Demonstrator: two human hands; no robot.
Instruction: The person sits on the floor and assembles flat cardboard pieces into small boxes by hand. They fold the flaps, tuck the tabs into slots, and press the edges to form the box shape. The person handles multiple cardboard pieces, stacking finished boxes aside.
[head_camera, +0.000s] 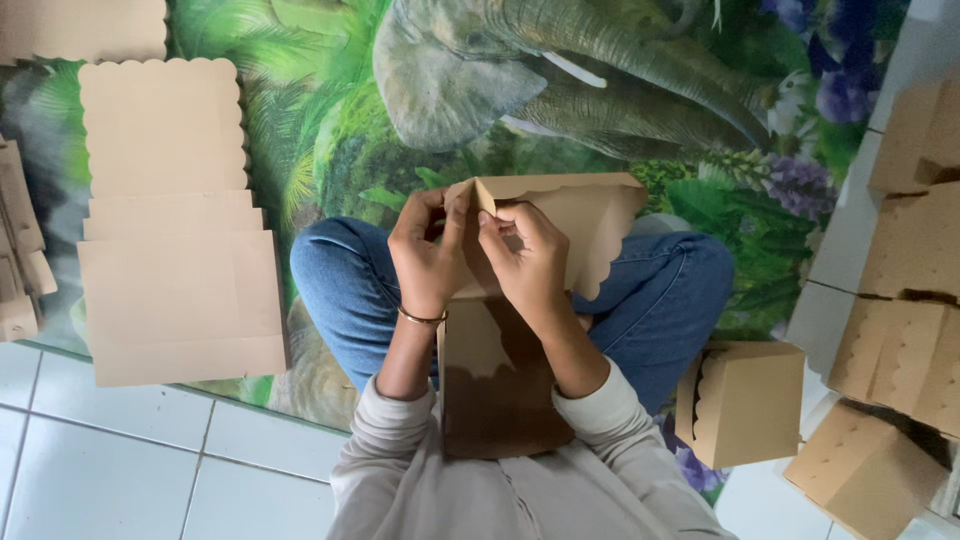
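Observation:
I sit cross-legged in blue jeans on a printed mat. A brown cardboard box blank (590, 215) with a scalloped edge rests across my lap. My left hand (428, 255), with a gold bracelet on its wrist, pinches the top left corner flap of the blank. Close beside it, my right hand (525, 262) grips the same folded corner, fingers curled over the edge. The lower part of the blank (495, 395) lies between my forearms, in shadow.
A stack of flat scalloped cardboard blanks (175, 225) lies on the mat at left. One folded box (745, 400) stands by my right knee, several more (905, 320) are piled at right. The elephant-print mat (560, 90) covers white floor tiles (110, 460).

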